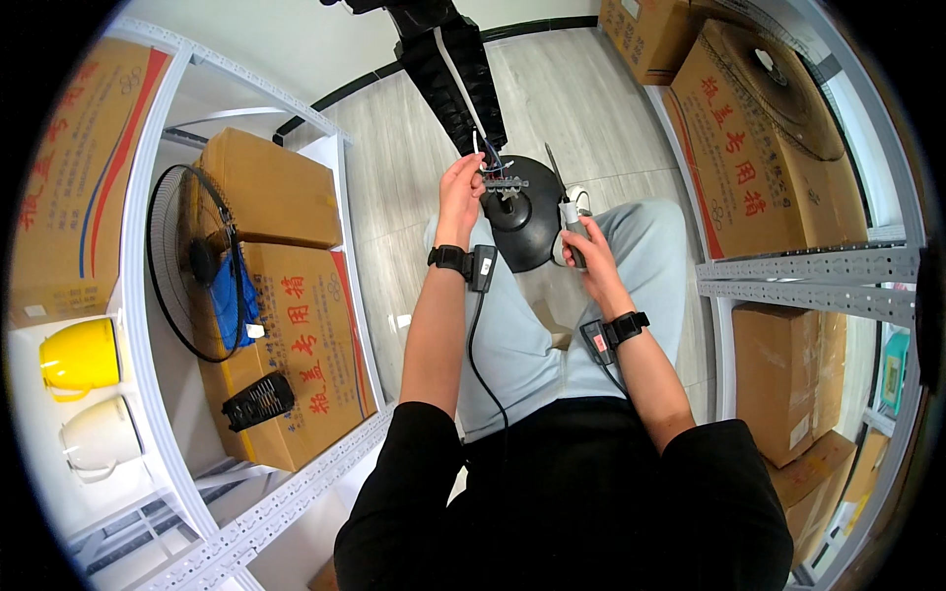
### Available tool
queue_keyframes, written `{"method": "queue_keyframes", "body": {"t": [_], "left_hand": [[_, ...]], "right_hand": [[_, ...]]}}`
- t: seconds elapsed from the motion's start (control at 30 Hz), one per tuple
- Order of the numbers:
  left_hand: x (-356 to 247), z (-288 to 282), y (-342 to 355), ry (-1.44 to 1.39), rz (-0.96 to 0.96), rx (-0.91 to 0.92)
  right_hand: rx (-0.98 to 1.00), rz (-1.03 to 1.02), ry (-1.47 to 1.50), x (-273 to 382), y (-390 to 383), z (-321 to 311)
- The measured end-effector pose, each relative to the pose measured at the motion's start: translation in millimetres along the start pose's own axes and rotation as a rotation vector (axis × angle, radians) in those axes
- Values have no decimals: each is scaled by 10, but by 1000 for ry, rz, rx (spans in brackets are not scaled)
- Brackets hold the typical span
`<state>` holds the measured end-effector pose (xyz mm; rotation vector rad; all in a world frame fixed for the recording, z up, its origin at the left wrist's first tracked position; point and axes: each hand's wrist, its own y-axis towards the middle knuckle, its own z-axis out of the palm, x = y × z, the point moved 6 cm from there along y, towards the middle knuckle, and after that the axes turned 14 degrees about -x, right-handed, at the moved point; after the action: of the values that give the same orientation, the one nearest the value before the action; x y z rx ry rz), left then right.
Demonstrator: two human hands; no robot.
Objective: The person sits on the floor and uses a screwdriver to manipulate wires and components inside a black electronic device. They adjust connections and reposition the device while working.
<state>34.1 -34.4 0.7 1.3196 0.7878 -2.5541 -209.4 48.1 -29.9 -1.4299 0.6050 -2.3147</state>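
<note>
My left hand (460,197) is closed, its fingertips pinching thin wires (493,165) in white, blue and red. Right beside those fingers is a small grey terminal block (506,184), above a round black stand base (522,241) on the floor. In my right hand (589,254) is a screwdriver (572,222) with a grey handle; its dark shaft points away from me, the tip apart from the terminal block. A black upright piece (453,84) with a pale strip rises behind the wires. My left fingers partly hide the wire ends.
To the left, a white metal shelf (360,424) holds cardboard boxes (296,335), a black fan guard (163,286), a black slotted part (258,401) and two mugs (81,360). The right shelf (808,266) bears more boxes and another fan guard (769,89). My knees flank the base.
</note>
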Motion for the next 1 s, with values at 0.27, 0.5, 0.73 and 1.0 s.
{"method": "queue_keyframes", "body": {"t": [0.27, 0.5, 0.73, 1.0], "left_hand": [[-10, -51, 38, -22, 14, 6], [-2, -24, 21, -46, 14, -12], [-8, -26, 14, -64, -1, -14], [-13, -41, 15, -78, -1, -16]], "right_hand": [[8, 0, -18, 14, -18, 36], [1, -5, -5, 13, -10, 12], [-1, -5, -14, 35, -37, 20], [-6, 0, 1, 6, -20, 16]]}}
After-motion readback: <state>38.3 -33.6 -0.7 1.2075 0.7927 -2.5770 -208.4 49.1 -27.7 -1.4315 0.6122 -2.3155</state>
